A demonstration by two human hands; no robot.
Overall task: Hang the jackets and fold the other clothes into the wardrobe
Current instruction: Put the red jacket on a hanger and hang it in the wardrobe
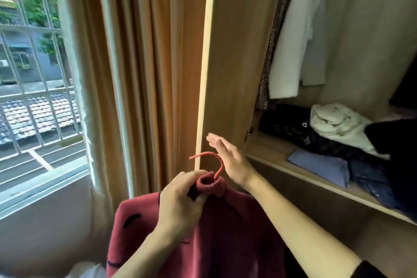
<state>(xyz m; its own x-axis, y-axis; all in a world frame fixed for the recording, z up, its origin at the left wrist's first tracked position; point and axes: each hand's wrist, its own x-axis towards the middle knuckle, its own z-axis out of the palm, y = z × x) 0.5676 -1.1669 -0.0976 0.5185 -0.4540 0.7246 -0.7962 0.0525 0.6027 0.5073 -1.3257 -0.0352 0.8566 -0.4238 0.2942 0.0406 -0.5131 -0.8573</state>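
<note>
A dark red jacket (pixel 216 232) with small black marks hangs in front of me on a red hanger, whose hook (pixel 212 160) sticks up out of the collar. My left hand (pixel 180 198) pinches the collar just below the hook. My right hand (pixel 228 160) is beside the hook on its right, fingers straight and spread, holding nothing. The open wardrobe (pixel 228 56) stands to the right. Inside hang a white coat (pixel 293 36) and a patterned garment (pixel 274 36).
On the wardrobe shelf (pixel 270 153) lie a black garment (pixel 284 122), a cream one (pixel 336 122), a folded blue piece (pixel 320 167) and dark jeans (pixel 370 178). Tan curtains (pixel 146 63) and a barred window (pixel 33 74) fill the left.
</note>
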